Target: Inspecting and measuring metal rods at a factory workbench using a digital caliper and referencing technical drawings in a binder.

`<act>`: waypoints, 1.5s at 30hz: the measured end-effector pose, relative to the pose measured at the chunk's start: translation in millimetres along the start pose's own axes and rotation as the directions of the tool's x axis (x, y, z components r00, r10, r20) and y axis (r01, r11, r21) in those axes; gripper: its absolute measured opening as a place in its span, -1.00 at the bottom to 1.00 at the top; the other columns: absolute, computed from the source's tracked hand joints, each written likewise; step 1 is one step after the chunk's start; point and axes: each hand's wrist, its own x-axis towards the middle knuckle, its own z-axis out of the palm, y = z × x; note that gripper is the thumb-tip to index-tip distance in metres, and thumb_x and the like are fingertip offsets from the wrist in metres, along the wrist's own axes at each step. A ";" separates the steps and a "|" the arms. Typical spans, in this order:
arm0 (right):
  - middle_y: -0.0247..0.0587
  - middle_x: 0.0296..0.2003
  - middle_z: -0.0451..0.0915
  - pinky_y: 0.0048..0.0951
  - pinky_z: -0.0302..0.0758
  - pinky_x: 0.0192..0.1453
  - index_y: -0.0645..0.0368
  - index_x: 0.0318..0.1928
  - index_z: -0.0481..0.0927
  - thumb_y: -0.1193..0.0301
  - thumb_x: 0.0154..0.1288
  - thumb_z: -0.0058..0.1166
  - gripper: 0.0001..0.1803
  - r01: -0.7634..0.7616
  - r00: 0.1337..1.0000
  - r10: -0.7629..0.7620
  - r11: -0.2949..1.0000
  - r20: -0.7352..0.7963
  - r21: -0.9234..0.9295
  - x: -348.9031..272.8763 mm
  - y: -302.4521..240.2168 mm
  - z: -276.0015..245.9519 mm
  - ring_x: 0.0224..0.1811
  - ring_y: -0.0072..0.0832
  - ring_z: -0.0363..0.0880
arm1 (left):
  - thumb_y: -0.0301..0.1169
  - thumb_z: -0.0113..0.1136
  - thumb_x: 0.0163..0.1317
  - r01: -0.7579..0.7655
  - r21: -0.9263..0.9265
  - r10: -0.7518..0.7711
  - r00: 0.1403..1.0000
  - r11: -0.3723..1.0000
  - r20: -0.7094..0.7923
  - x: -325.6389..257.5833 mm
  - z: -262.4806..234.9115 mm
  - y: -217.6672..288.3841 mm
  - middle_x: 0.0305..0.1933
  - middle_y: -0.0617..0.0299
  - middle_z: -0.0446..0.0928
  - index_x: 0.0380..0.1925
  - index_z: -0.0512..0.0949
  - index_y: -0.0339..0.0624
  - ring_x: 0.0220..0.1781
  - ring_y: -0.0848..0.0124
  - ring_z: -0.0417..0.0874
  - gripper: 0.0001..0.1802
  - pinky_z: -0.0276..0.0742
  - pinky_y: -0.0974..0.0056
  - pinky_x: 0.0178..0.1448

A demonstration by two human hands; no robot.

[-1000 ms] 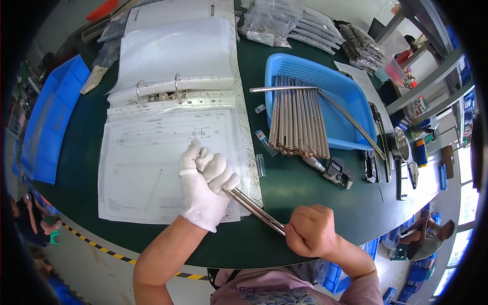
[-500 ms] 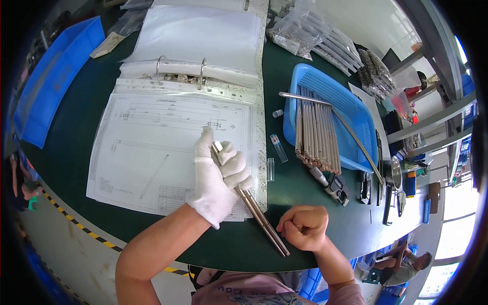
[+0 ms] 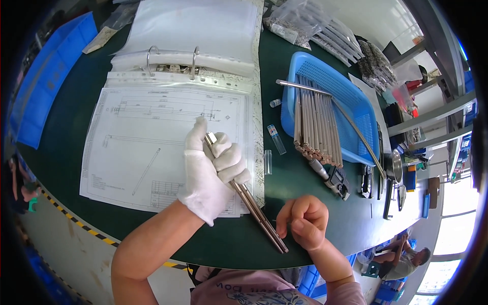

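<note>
Over the table [image 3: 230, 241], the gloved left hand [image 3: 212, 170] clenches metal rods [image 3: 259, 217] in its fingers, while the bare right hand [image 3: 306, 222], fingers released and loosely curled, hovers beside the rods' near ends.

A blue bin [image 3: 53, 76] sits far left, metal bowl [image 3: 395, 165] right.

Dark green table [image 3: 291, 175] beneath open binder [image 3: 173, 101], blue basket [image 3: 357, 105] (perforated) and micrometer [image 3: 335, 180].

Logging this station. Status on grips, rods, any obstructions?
Left grip: gloved, closed around metal rods. Right grip: bare, half-curled, beside their lower ends. Open binder below left grip; nothing visibly blocking.
</note>
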 end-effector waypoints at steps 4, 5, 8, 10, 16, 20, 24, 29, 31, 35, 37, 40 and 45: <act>-0.03 -0.39 0.56 -0.61 0.50 -0.38 0.33 -0.52 0.45 0.57 0.21 0.02 -0.83 -0.056 0.995 0.045 0.989 -0.084 -0.138 -0.3 -0.6 -5.9 -0.47 -0.54 0.53 | 0.16 -0.32 0.24 0.008 -0.002 -0.008 1.000 1.000 -0.001 0.4 -1.7 -0.1 -0.83 0.50 -0.10 -0.85 0.12 0.08 -0.78 0.55 -0.16 -0.40 -0.14 0.38 -0.59; -0.04 -0.37 0.56 -0.62 0.52 -0.34 0.37 -0.44 0.48 0.57 0.20 0.05 -0.89 -0.082 0.993 0.060 0.967 -0.097 -0.241 0.0 1.0 -10.8 -0.42 -0.53 0.56 | 0.16 -0.32 0.24 0.004 -0.005 -0.004 1.000 1.000 -0.002 0.5 -2.5 0.1 -0.83 0.50 -0.10 -0.85 0.12 0.08 -0.78 0.55 -0.16 -0.40 -0.14 0.38 -0.59; -0.09 -0.30 0.58 -0.61 0.54 -0.28 0.42 -0.18 0.54 0.59 0.15 0.12 -0.79 -0.037 0.999 0.020 0.916 -0.045 -0.400 -0.7 7.5 -23.6 -0.36 -0.52 0.59 | 0.17 -0.32 0.24 0.015 -0.008 -0.014 1.000 1.000 0.021 0.9 -4.3 -0.1 -0.83 0.49 -0.10 -0.85 0.12 0.08 -0.78 0.55 -0.15 -0.40 -0.14 0.38 -0.59; -0.08 -0.27 0.58 -0.59 0.55 -0.25 0.40 -0.18 0.56 0.67 0.09 0.12 -0.78 -0.005 1.000 -0.007 0.906 -0.028 -0.423 2.1 6.1 -18.6 -0.36 -0.49 0.60 | 0.17 -0.32 0.24 0.022 -0.022 -0.021 0.999 1.000 0.039 1.2 -5.5 0.1 -0.82 0.49 -0.09 -0.85 0.12 0.08 -0.78 0.55 -0.15 -0.40 -0.15 0.38 -0.59; -0.10 -0.31 0.61 -0.52 0.53 -0.21 0.34 -0.14 0.57 0.72 0.00 0.12 -0.68 0.176 0.984 -0.145 0.747 0.102 -0.640 2.7 6.8 -29.3 -0.27 -0.40 0.62 | 0.19 -0.26 0.22 0.044 -0.016 -0.042 0.990 0.999 0.131 2.8 -14.0 1.9 -0.78 0.46 -0.10 -0.80 0.08 0.09 -0.72 0.52 -0.13 -0.43 -0.05 0.35 -0.50; -0.12 -0.37 0.59 -0.52 0.49 -0.31 0.30 -0.28 0.56 0.71 0.05 0.08 -0.81 0.175 0.981 -0.180 0.639 0.076 -0.749 1.2 4.4 -22.7 -0.37 -0.41 0.58 | 0.18 -0.27 0.23 0.036 0.005 -0.036 0.990 0.999 0.134 2.8 -10.6 1.1 -0.78 0.46 -0.10 -0.79 0.08 0.09 -0.72 0.51 -0.13 -0.44 -0.04 0.35 -0.50; -0.10 -0.39 0.56 -0.55 0.46 -0.38 0.28 -0.37 0.52 0.69 0.10 0.03 -0.91 0.248 0.957 -0.251 0.448 0.145 -0.859 5.0 1.9 -12.7 -0.47 -0.47 0.51 | 0.14 -0.33 0.25 0.018 -0.003 -0.018 0.999 1.000 0.041 2.1 -4.9 0.0 -0.83 0.49 -0.08 -0.85 0.13 0.08 -0.78 0.56 -0.14 -0.41 -0.12 0.38 -0.57; -0.07 -0.33 0.54 -0.54 0.44 -0.35 0.27 -0.36 0.49 0.65 0.11 0.04 -0.93 0.222 0.956 -0.276 0.439 0.104 -0.871 2.9 -2.9 -10.3 -0.48 -0.46 0.47 | 0.19 -0.28 0.22 0.036 0.013 -0.038 0.992 0.999 0.120 3.6 -13.2 1.7 -0.78 0.46 -0.11 -0.80 0.08 0.10 -0.72 0.51 -0.14 -0.43 -0.03 0.35 -0.49; -0.06 -0.35 0.54 -0.53 0.44 -0.39 0.26 -0.38 0.49 0.65 0.09 0.04 -0.93 0.228 0.956 -0.283 0.540 0.080 -0.810 -1.5 4.2 -12.9 -0.49 -0.44 0.49 | 0.18 -0.29 0.23 0.016 0.049 -0.019 0.997 0.999 0.072 2.2 -10.1 2.4 -0.79 0.46 -0.11 -0.80 0.08 0.09 -0.72 0.51 -0.13 -0.43 -0.03 0.35 -0.49; -0.09 -0.43 0.59 -0.51 0.46 -0.45 0.23 -0.43 0.48 0.63 0.03 0.08 -0.92 0.380 0.910 -0.357 0.523 0.208 -0.763 -3.7 -1.8 -7.2 -0.52 -0.40 0.56 | 0.18 -0.30 0.24 0.021 0.032 -0.023 0.998 0.999 0.061 2.1 -9.8 1.5 -0.78 0.46 -0.11 -0.80 0.09 0.09 -0.73 0.52 -0.13 -0.43 -0.03 0.35 -0.50; -0.18 -0.44 0.61 -0.52 0.46 -0.46 0.19 -0.39 0.49 0.60 0.01 0.12 -0.88 0.434 0.886 -0.372 0.454 0.277 -0.778 -3.8 -1.8 -8.0 -0.52 -0.43 0.57 | 0.18 -0.31 0.25 0.035 0.004 -0.035 0.995 0.999 0.090 3.1 -12.4 1.4 -0.78 0.47 -0.11 -0.79 0.09 0.10 -0.73 0.52 -0.13 -0.43 -0.04 0.36 -0.50; -0.27 -0.44 0.62 -0.53 0.46 -0.48 0.15 -0.37 0.52 0.55 -0.01 0.15 -0.86 0.494 0.854 -0.386 0.384 0.350 -0.780 -4.1 0.1 -8.8 -0.54 -0.46 0.58 | 0.19 -0.32 0.26 0.028 0.001 -0.028 0.997 1.000 0.070 1.7 -10.4 0.3 -0.78 0.47 -0.11 -0.78 0.10 0.10 -0.73 0.52 -0.13 -0.43 -0.05 0.36 -0.51; -0.26 -0.45 0.62 -0.52 0.47 -0.49 0.17 -0.38 0.53 0.57 -0.04 0.14 -0.85 0.467 0.871 -0.373 0.421 0.320 -0.778 -4.2 -0.1 -10.7 -0.54 -0.45 0.58 | 0.19 -0.33 0.26 0.043 -0.005 -0.042 0.994 0.999 0.098 3.6 -12.6 0.4 -0.78 0.47 -0.11 -0.78 0.09 0.10 -0.73 0.52 -0.13 -0.43 -0.06 0.36 -0.51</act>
